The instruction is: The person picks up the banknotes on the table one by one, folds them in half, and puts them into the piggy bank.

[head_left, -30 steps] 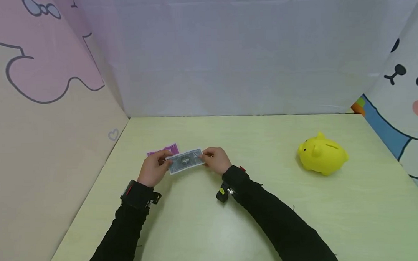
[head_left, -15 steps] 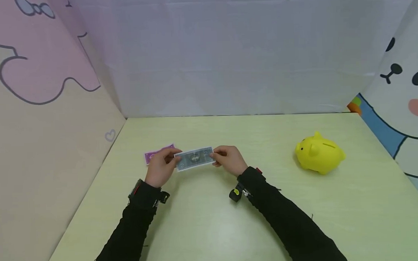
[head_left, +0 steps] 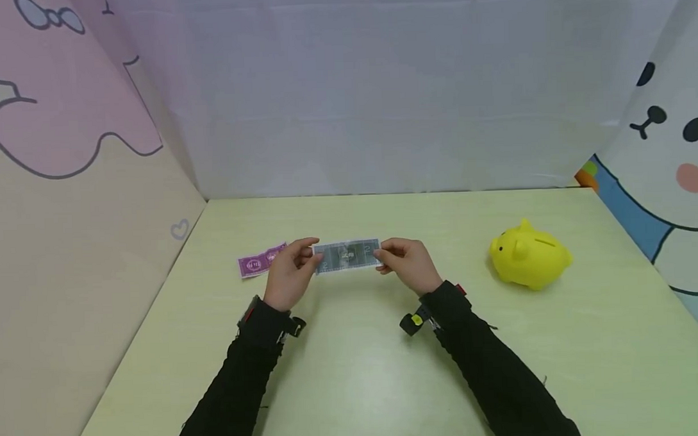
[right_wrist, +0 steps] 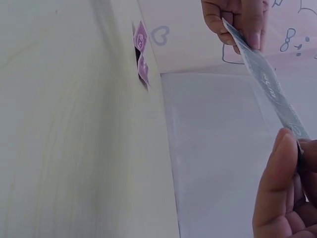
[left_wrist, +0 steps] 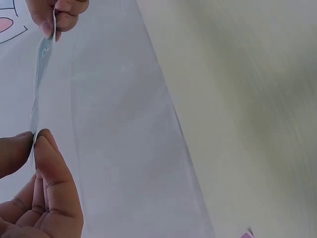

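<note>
Above the pale green tabletop (head_left: 355,384), mid-left: a thin grey-blue play banknote (head_left: 347,256), rectangular, held level and taut off the surface. Left hand (head_left: 291,276) pinches its left end between thumb and fingertips; right hand (head_left: 409,264) pinches the right end likewise. Both wrist views show the paper edge-on, slightly bowed. A purple banknote (head_left: 261,261) lies flat just left of the left hand. Glossy yellow piggy bank (head_left: 529,256), rounded, slot on top, stands well apart to the right.
</note>
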The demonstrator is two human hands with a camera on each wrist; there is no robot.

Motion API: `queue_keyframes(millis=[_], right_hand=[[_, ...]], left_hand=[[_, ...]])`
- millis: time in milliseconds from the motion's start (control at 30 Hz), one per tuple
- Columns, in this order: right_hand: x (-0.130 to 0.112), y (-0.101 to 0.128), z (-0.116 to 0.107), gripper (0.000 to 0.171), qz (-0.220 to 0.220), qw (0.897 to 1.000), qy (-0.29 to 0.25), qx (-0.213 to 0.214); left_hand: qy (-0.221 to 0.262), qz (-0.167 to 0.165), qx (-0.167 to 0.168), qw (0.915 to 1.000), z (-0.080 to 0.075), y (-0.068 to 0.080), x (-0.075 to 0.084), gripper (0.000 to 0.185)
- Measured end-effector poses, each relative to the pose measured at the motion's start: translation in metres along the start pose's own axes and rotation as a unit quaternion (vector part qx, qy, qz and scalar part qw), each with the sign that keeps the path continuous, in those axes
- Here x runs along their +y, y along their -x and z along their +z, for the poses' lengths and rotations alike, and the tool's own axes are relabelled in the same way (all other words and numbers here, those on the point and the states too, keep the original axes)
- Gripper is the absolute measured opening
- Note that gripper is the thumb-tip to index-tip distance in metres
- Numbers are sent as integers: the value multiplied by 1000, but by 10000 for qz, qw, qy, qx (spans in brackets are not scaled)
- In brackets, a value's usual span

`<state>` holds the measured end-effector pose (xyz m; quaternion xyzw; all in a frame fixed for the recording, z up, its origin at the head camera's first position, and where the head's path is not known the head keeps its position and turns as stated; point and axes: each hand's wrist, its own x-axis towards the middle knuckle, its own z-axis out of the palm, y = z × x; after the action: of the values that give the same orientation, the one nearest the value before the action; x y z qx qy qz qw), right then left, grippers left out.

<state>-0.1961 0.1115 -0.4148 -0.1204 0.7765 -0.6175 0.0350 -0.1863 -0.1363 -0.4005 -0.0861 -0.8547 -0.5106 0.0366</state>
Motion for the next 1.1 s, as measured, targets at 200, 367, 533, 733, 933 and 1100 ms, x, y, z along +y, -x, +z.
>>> queue_keyframes(millis=[200, 367, 533, 733, 933, 1100], right_hand=[[3, 7, -16, 21, 8, 9998, -107, 142], [2, 12, -29, 20, -14, 9995, -155, 282], [-3, 17, -40, 19, -25, 9993, -68, 378], [-7, 20, -48, 22, -32, 9989, 13, 460], [-6, 22, -54, 24, -110, 9989, 5, 457], [-7, 25, -58, 24, -148, 9987, 75, 487]], left_hand=[[234, -13, -44, 9997, 16, 1, 6, 36], [513, 91, -102, 9986, 27, -1, 13, 32], [817, 150, -208, 9963, 34, -3, 19, 34], [827, 464, -156, 9954, 37, -3, 28, 34], [850, 492, -73, 9951, 39, -4, 37, 30], [928, 585, -80, 9939, 41, -6, 40, 26]])
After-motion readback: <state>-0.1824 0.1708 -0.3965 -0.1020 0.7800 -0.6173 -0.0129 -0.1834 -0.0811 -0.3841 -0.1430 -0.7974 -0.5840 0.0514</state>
